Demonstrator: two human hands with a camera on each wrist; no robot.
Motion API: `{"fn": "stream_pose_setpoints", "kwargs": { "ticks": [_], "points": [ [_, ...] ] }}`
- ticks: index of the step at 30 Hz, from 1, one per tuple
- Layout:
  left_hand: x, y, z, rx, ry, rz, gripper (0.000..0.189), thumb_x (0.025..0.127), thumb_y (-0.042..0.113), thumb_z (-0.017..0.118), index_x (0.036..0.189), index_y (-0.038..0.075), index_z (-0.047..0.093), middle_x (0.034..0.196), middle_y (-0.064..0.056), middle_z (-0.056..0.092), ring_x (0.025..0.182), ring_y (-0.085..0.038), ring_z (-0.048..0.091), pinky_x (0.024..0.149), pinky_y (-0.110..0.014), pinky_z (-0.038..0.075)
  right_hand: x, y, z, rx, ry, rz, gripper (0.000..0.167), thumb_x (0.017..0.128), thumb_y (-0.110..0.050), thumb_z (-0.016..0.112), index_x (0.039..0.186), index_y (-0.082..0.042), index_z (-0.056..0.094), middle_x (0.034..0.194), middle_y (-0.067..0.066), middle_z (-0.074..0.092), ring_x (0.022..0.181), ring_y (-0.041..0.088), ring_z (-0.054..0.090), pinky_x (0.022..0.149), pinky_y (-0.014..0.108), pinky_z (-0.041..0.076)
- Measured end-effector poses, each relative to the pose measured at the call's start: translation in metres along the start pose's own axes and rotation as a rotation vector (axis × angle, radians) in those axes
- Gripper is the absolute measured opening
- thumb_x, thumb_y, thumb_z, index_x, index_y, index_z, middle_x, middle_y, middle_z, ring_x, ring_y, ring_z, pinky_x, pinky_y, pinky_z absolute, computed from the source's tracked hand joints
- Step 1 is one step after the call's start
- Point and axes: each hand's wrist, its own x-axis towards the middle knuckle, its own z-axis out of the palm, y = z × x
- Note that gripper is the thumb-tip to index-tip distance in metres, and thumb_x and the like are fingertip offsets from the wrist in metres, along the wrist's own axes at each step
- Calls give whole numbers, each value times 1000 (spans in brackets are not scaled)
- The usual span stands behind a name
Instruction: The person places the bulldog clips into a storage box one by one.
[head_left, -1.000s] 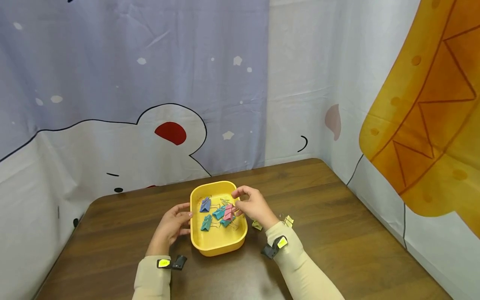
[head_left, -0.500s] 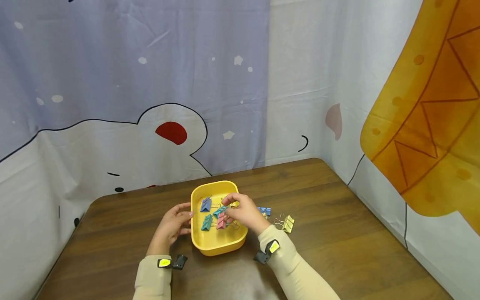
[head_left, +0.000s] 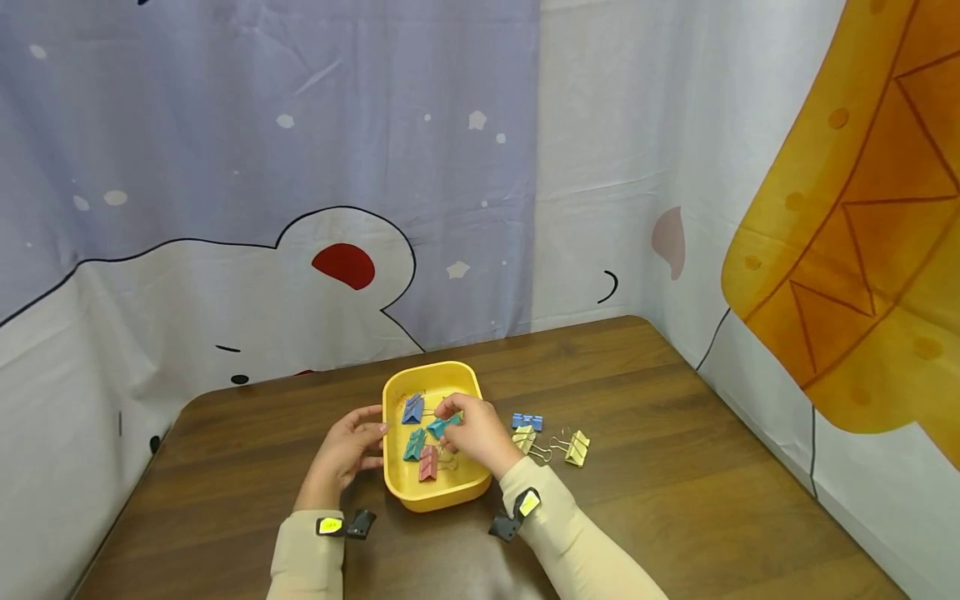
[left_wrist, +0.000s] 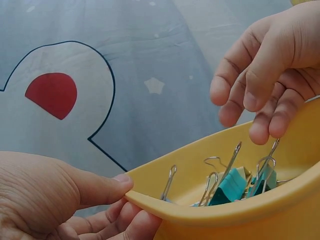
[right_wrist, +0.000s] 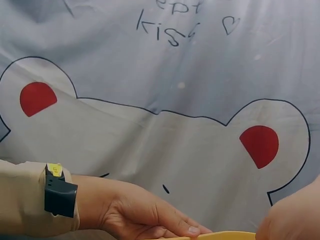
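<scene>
By the bench (head_left: 660, 517), filling the bottom of the frame, little danger is being posed: its far edge, up against the curtain (head_left: 465, 167), and its slanting right edge are both being left well apart from the loose pieces. Room for sideways moves is being offered by the wood at centre right, beyond those pieces.

The tub (head_left: 438, 505), low in the middle of the frame, is being steadied from one side only. If its right rim were bumped by a wrist, a tilt or a swing could be expected. Whether its base is resting flat cannot be told.

Its left rim is being pinched between thumb and fingers by the left hand (head_left: 348, 446); with a slackened pinch, that steadiness would probably be lost. Over the tub's right half, the right hand (head_left: 474, 429) is being held with fingers loosely bent and nothing visibly gripped. Free space is being left above it, while sideways travel is being limited by the rim.

Inside the tub, a blue clip (head_left: 413, 409), a teal clip (head_left: 414, 445), a pink clip (head_left: 427, 463) and a turquoise clip (head_left: 442, 427) are being crowded together. Just right of the tub, a second blue clip (head_left: 527, 422) and two yellow clips (head_left: 577, 447) could be swept aside by a low forearm.

Upright wire handles (left_wrist: 238, 147) are being presented right under the fingertips; by a snagged loop, a neighbour could be dragged along.
</scene>
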Motion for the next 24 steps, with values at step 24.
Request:
{"fn": "stream_pose_setpoints", "kwargs": {
  "ticks": [24],
  "points": [
    [1,-2,1,2,5,6,47,101,6,60,145,4,45,121,-24,61,79,-19,64,60,-33,62,1,16,-73,4,124,57,13,94,-8,63,105,-3,68,84,11,68,61,22,66,58,47,60]
  ]
}}
